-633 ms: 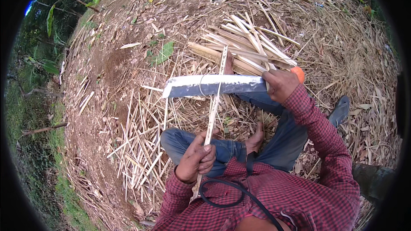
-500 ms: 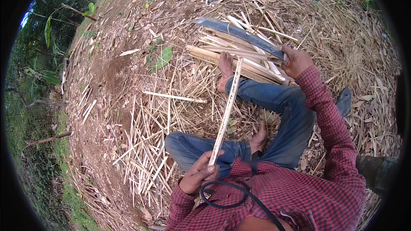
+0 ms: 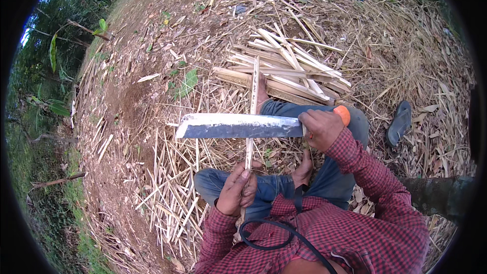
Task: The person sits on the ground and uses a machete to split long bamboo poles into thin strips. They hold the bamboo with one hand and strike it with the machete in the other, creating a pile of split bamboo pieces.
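Hands: left hand (image 3: pixel 236 190) grips one bamboo strip (image 3: pixel 252 106), right hand (image 3: pixel 319 128) one machete (image 3: pixel 238 126).

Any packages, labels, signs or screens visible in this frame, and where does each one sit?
None in view: no package, label, sign or screen.
The scene holds only a machete in the right hand, a bamboo strip in the left hand, a pile of split bamboo and a dark sandal.
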Available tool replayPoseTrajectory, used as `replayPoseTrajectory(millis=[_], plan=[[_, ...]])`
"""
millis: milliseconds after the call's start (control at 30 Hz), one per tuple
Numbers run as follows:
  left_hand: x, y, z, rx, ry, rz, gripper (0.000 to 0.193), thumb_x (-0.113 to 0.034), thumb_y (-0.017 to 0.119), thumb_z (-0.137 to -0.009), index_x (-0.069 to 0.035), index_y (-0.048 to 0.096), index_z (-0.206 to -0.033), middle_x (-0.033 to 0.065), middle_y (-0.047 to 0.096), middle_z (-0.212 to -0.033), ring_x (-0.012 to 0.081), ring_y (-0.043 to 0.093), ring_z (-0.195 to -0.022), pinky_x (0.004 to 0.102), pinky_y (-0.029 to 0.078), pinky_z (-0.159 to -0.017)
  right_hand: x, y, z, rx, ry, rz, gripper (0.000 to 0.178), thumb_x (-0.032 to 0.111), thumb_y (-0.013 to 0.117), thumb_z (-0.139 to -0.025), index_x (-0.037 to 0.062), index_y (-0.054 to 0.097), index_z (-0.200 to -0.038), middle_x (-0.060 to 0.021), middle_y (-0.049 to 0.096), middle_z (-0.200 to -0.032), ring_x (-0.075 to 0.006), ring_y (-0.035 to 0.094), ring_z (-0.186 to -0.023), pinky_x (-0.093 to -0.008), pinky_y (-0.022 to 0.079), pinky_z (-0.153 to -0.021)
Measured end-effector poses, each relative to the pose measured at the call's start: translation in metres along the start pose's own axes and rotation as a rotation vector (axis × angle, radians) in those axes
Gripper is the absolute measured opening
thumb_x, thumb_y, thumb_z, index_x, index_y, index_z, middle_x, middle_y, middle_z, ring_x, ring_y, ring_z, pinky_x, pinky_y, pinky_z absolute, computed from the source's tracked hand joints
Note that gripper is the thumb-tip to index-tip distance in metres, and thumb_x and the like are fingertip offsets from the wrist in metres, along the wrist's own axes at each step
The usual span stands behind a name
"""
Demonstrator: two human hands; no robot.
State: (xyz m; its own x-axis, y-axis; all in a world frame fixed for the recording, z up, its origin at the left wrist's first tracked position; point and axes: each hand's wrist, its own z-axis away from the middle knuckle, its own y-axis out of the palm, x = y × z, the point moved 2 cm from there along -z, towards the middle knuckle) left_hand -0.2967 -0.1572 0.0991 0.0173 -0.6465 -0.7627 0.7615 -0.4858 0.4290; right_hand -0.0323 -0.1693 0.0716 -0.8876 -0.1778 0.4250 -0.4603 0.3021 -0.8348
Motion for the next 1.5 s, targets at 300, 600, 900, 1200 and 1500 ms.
replayPoseTrajectory(millis=[300,600,900,1200,1500], plan=[[0.006,-0.002,0.033,0.015,0.000,0.027,0.031,-0.022,0.035,-0.098,-0.003,0.038,-0.123,-0.0034,0.030,-0.057,0.0037,0.024,-0.037,0.0183,0.024,-0.034,-0.019,-0.008,-0.033,-0.016,-0.081,0.126,0.030,0.004,0.063,-0.059,0.0061,0.052,-0.086,-0.0072,0.056,-0.072,-0.0274,0.060,-0.072,-0.0376,0.048,-0.060],[0.003,-0.011,0.043,0.034,-0.042,-0.030,0.031,-0.022,0.038,-0.097,-0.002,0.040,-0.120,-0.0041,0.027,-0.056,0.0041,0.025,-0.042,0.0192,0.023,-0.040,-0.046,-0.018,-0.039,0.060,-0.047,0.193,0.029,0.007,0.061,-0.063,0.0082,0.053,-0.091,-0.0077,0.056,-0.076,-0.0279,0.060,-0.074,-0.0407,0.048,-0.060],[0.026,-0.043,0.127,-0.144,-0.088,-0.055,0.034,-0.025,0.044,-0.095,-0.001,0.044,-0.118,-0.0019,0.038,-0.059,0.0045,0.028,-0.041,0.0202,0.024,-0.037,-0.149,-0.067,-0.056,-0.118,0.768,0.307,0.024,0.022,0.055,-0.079,0.0076,0.056,-0.098,-0.0157,0.064,-0.081,-0.0353,0.061,-0.077,-0.0438,0.049,-0.070],[-0.017,-0.026,-0.055,-0.178,0.712,0.068,0.019,-0.015,0.049,-0.092,-0.006,0.048,-0.108,0.0172,0.056,-0.110,0.0277,0.055,-0.105,0.0408,0.045,-0.092,0.004,0.012,0.001,-0.067,0.581,-1.191,0.023,0.019,0.068,-0.080,0.0024,0.053,-0.085,-0.0114,0.065,-0.088,-0.0166,0.063,-0.075,-0.0287,0.050,-0.065],[0.013,0.010,-0.088,-0.183,0.432,0.021,0.031,-0.016,0.046,-0.094,-0.002,0.043,-0.122,0.0191,0.058,-0.111,0.0264,0.058,-0.104,0.0366,0.048,-0.088,0.007,0.022,0.011,-0.075,0.518,-0.378,0.041,0.037,0.072,-0.072,0.0029,0.056,-0.088,-0.0132,0.061,-0.070,-0.0321,0.062,-0.070,-0.0398,0.048,-0.063]])
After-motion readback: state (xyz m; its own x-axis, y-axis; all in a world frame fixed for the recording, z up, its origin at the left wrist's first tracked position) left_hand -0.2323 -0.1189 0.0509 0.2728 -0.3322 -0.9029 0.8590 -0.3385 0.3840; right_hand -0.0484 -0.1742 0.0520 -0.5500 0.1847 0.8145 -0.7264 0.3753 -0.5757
